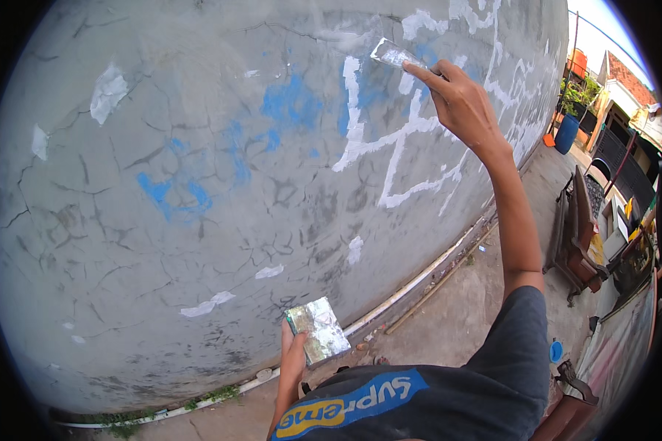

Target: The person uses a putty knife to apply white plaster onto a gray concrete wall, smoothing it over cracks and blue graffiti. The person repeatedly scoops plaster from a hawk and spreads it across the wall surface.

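Observation:
My right hand [460,106] is raised to the cracked grey wall [221,140], its fingers closed on a putty knife [394,54]. The knife's wide blade lies against or close to the wall, with white filler along its edge; its handle is hidden in my hand. Low in front of me, my left hand [294,349] grips the side of a flat, silvery rectangular board [324,332] with a smeared surface and a greenish edge. White filler lines [397,140] follow the cracks below the knife. Blue paint patches [290,103] show to the left.
A pale pipe [412,283] runs along the wall's foot, beside a thin pole [443,278]. On the right stand dark wooden furniture [581,228], a blue barrel [567,134] and a small blue tub [556,351]. Weeds [221,395] grow at the wall base.

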{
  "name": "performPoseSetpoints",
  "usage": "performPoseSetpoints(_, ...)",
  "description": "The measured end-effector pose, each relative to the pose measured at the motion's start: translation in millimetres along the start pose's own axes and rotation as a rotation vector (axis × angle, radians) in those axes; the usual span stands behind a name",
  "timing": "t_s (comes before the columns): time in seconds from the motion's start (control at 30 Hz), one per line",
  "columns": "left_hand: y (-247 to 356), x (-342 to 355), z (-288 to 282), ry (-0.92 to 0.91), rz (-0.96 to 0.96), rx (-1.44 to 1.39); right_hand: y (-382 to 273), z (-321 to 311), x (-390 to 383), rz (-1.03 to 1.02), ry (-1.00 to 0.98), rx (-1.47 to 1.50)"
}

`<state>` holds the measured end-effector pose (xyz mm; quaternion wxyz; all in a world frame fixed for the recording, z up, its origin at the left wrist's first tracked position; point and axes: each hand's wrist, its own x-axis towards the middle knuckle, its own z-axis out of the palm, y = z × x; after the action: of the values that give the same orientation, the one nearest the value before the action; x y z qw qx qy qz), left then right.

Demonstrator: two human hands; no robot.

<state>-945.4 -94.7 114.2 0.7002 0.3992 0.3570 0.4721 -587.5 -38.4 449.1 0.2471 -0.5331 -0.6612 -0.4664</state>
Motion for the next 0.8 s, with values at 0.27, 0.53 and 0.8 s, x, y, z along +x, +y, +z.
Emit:
performPoseSetpoints(0.27, -8, 5, 15, -0.018, -0.003, 0.014, -17, 21, 35, -0.163, 0.175, 0.061)
performPoseSetpoints(0.53, -11, 3, 17, 0.030, -0.009, -0.035, 19, 18, 0, -0.020, 0.062, 0.025)
performPoseSetpoints(0.8, -10, 8, 30, 0.023, -0.025, 0.029, 11, 27, 35, -0.187, 0.209, 0.136)
